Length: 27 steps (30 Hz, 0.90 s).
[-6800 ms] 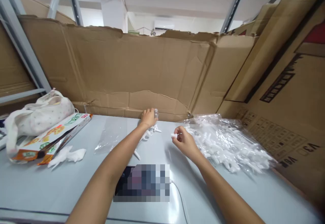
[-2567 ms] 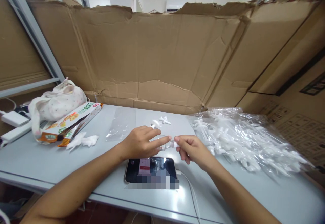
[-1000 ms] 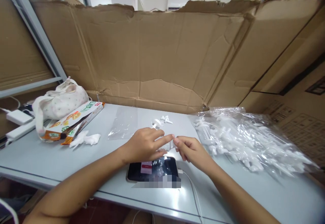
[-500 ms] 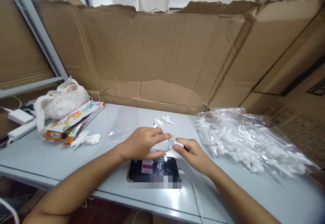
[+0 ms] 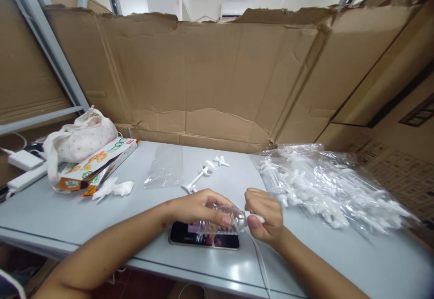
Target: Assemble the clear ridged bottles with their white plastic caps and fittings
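My left hand (image 5: 200, 209) is wrapped round a clear plastic syringe barrel (image 5: 233, 217), which lies sideways over the phone (image 5: 206, 240). At the barrel's right end, my right hand (image 5: 266, 213) is closed like a fist on a white nozzle (image 5: 256, 217). The nozzle meets the barrel's end; whether it is fully seated I cannot tell. Behind my left hand a white plunger (image 5: 198, 177) with a ring-shaped end rests on the table. Just past it lie small white plastic pieces (image 5: 222, 161).
A large clear bag (image 5: 315, 186) of white plastic parts covers the table's right side. A flat clear bag (image 5: 164, 165) lies behind my left arm. On the left are a crumpled tissue (image 5: 113, 188), a snack box (image 5: 101, 163) and a white cloth bag (image 5: 84, 134). Cardboard (image 5: 217, 73) walls the back.
Both hands have come nearer me with the barrel, which shows more fully. My right hand has turned into a fist round the nozzle. The plunger behind is now uncovered.
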Each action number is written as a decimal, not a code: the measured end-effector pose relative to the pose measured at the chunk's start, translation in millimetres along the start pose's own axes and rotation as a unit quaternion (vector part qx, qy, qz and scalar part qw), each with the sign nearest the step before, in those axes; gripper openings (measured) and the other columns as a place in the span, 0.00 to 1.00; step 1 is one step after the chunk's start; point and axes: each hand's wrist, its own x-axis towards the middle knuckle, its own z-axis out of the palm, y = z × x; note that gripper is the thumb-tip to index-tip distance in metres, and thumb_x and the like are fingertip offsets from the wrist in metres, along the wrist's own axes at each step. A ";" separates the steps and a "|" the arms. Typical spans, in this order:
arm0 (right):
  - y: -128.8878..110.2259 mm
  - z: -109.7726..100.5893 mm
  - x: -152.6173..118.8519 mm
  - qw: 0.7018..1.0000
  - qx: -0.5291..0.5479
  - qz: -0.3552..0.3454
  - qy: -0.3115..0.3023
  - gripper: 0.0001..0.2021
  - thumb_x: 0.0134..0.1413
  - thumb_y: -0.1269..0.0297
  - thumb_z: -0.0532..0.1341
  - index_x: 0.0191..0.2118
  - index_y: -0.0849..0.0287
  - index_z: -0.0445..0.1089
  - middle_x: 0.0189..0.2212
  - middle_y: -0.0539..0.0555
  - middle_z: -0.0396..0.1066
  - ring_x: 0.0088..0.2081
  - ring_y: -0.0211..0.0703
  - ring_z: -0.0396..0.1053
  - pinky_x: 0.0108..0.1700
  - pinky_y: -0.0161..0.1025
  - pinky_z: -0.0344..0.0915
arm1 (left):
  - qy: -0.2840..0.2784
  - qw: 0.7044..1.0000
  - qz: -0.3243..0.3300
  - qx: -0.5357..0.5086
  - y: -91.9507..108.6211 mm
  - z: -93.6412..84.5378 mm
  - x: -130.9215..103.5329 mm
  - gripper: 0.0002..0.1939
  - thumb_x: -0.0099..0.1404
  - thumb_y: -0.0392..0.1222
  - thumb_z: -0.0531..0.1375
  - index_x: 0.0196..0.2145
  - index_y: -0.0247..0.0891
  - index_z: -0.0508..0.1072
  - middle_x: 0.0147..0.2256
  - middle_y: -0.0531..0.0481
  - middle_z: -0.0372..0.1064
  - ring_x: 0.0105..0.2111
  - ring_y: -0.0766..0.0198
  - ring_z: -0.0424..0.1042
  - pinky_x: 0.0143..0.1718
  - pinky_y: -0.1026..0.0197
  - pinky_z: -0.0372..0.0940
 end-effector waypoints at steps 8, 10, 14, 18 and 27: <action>6.2 15.2 -8.3 0.966 0.055 0.254 0.014 0.20 0.60 0.54 0.46 0.19 0.54 0.43 0.16 0.44 0.41 0.18 0.34 0.43 0.19 0.34 0.44 | 0.153 0.917 0.101 0.355 0.6 6.0 1.1 0.23 0.61 0.52 0.57 0.49 0.35 0.68 0.42 0.42 0.70 0.41 0.56 0.70 0.43 0.52 0.66; 10.0 17.0 -7.1 0.952 0.049 0.299 0.030 0.19 0.61 0.56 0.45 0.20 0.54 0.45 0.17 0.44 0.42 0.18 0.34 0.44 0.19 0.33 0.46 | 0.224 0.825 0.118 0.505 0.6 11.0 1.0 0.26 0.62 0.51 0.56 0.54 0.36 0.64 0.46 0.39 0.68 0.44 0.51 0.69 0.45 0.47 0.65; 9.3 12.5 -2.2 0.938 0.038 0.339 0.053 0.19 0.59 0.53 0.45 0.19 0.54 0.46 0.16 0.44 0.42 0.18 0.34 0.44 0.19 0.33 0.46 | 0.256 0.830 0.129 0.479 5.2 10.3 -1.4 0.34 0.59 0.58 0.58 0.59 0.40 0.58 0.48 0.40 0.67 0.45 0.52 0.68 0.46 0.47 0.64; 2.0 -1.1 2.7 0.951 0.014 0.302 0.065 0.22 0.57 0.48 0.46 0.17 0.54 0.47 0.14 0.44 0.43 0.18 0.35 0.45 0.20 0.35 0.44 | 0.128 0.982 0.034 0.137 13.4 -7.7 -5.7 0.32 0.62 0.62 0.51 0.57 0.40 0.59 0.43 0.41 0.69 0.33 0.60 0.72 0.34 0.57 0.68; 13.2 2.5 0.5 0.900 0.050 0.417 0.115 0.20 0.56 0.49 0.45 0.18 0.54 0.46 0.16 0.44 0.43 0.20 0.36 0.45 0.21 0.35 0.46 | 0.229 0.902 0.068 0.359 1.8 4.2 1.4 0.25 0.60 0.51 0.59 0.51 0.37 0.65 0.40 0.43 0.70 0.33 0.61 0.70 0.35 0.57 0.66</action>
